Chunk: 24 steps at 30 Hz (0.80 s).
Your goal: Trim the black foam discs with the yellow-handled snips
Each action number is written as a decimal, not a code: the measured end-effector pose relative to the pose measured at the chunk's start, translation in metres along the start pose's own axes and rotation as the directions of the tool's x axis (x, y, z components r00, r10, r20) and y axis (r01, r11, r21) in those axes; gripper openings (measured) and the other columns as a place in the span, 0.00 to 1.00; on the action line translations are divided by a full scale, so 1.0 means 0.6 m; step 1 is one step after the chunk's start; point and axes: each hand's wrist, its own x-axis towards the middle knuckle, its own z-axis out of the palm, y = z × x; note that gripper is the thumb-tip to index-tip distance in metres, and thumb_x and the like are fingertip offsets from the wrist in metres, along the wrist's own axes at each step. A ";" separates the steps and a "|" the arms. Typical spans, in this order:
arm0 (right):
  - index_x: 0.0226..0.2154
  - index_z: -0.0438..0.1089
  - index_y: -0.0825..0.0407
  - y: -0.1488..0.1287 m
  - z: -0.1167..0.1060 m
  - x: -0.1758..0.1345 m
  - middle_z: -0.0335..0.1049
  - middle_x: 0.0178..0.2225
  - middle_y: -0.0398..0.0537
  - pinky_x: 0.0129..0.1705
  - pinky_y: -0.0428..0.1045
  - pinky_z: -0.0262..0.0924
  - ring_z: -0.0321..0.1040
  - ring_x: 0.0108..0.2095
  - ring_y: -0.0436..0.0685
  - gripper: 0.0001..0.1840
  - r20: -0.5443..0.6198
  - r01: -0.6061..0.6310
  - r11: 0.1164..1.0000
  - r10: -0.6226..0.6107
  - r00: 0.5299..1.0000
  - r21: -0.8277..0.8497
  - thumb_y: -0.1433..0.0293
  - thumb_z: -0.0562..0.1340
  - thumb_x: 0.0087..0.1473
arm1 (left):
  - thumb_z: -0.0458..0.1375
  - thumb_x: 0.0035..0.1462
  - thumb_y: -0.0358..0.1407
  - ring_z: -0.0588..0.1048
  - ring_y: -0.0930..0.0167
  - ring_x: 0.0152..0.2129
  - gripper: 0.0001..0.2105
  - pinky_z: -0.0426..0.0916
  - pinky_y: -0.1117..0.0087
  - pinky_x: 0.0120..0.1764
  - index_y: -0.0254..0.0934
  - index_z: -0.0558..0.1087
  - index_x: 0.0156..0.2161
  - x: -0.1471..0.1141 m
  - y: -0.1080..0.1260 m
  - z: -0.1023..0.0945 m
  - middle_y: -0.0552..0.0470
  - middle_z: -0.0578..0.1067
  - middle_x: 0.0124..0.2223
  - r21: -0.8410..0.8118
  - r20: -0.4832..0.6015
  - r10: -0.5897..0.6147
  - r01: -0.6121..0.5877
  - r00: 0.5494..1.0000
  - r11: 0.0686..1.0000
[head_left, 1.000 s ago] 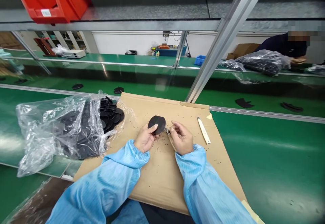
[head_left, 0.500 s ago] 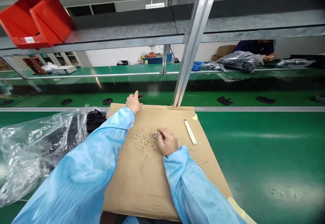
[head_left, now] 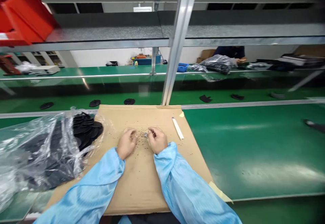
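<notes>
Head camera: bent over a cardboard sheet (head_left: 149,183), with both bare hands above its middle. Grasping a small metal tool (head_left: 145,134) between the fingers of the right hand (head_left: 157,141), tip toward the left. Curling the fingers of the left hand (head_left: 127,143) just beside that tip, over the cardboard; cannot tell if pinching anything or not. Between the hands, see tiny black bits (head_left: 140,139) scattered on the cardboard.

Left of the cardboard and overlapping its edge, see a clear plastic bag (head_left: 45,149) with black discs (head_left: 86,129) crowding its mouth. Just past the cardboard's far edge, see a lone disc (head_left: 129,101). On the cardboard's right side, see a white knife (head_left: 178,128). Beyond the cardboard, to the right, see a curved black piece (head_left: 205,98) and, much farther back, a co-worker (head_left: 228,52).
</notes>
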 end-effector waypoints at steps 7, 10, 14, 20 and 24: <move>0.40 0.74 0.50 0.056 -0.125 0.080 0.74 0.39 0.45 0.46 0.47 0.63 0.70 0.39 0.54 0.13 0.177 -0.059 0.922 0.136 0.975 -0.382 0.73 0.57 0.54 | 0.53 0.58 0.44 0.72 0.64 0.41 0.14 0.68 0.61 0.47 0.35 0.72 0.42 -0.003 -0.012 0.002 0.45 0.71 0.44 0.050 0.053 0.045 -0.048 0.998 0.998; 0.41 0.74 0.51 0.149 -0.210 0.115 0.72 0.42 0.50 0.48 0.49 0.63 0.68 0.42 0.57 0.14 0.121 -0.122 0.823 0.225 0.967 -0.554 0.73 0.57 0.52 | 0.53 0.58 0.45 0.72 0.65 0.40 0.14 0.69 0.63 0.45 0.36 0.72 0.41 -0.005 -0.003 -0.002 0.47 0.72 0.44 0.050 0.043 0.053 -0.055 0.998 0.997; 0.46 0.72 0.56 0.290 -0.307 0.133 0.67 0.47 0.59 0.55 0.56 0.58 0.63 0.49 0.64 0.20 0.021 -0.238 0.742 0.321 0.947 -0.627 0.68 0.61 0.49 | 0.54 0.59 0.45 0.72 0.68 0.38 0.13 0.70 0.67 0.42 0.37 0.73 0.40 -0.010 0.007 -0.006 0.48 0.73 0.43 0.053 0.044 0.060 -0.062 0.997 0.997; 0.57 0.63 0.59 0.451 -0.358 0.180 0.56 0.56 0.63 0.60 0.60 0.50 0.54 0.57 0.68 0.32 -0.187 -0.445 0.650 0.428 0.884 -0.616 0.57 0.58 0.54 | 0.55 0.59 0.44 0.72 0.67 0.38 0.12 0.70 0.67 0.40 0.39 0.73 0.41 -0.015 0.015 -0.014 0.48 0.73 0.44 0.105 0.071 0.048 -0.055 0.996 0.993; 0.58 0.63 0.54 0.513 -0.357 0.238 0.57 0.57 0.60 0.61 0.61 0.47 0.53 0.58 0.67 0.33 -0.214 -0.471 0.656 0.435 0.875 -0.590 0.55 0.59 0.54 | 0.56 0.58 0.44 0.73 0.64 0.40 0.11 0.70 0.63 0.42 0.42 0.73 0.42 -0.014 0.017 -0.017 0.49 0.74 0.44 0.156 0.105 0.041 -0.057 0.994 0.986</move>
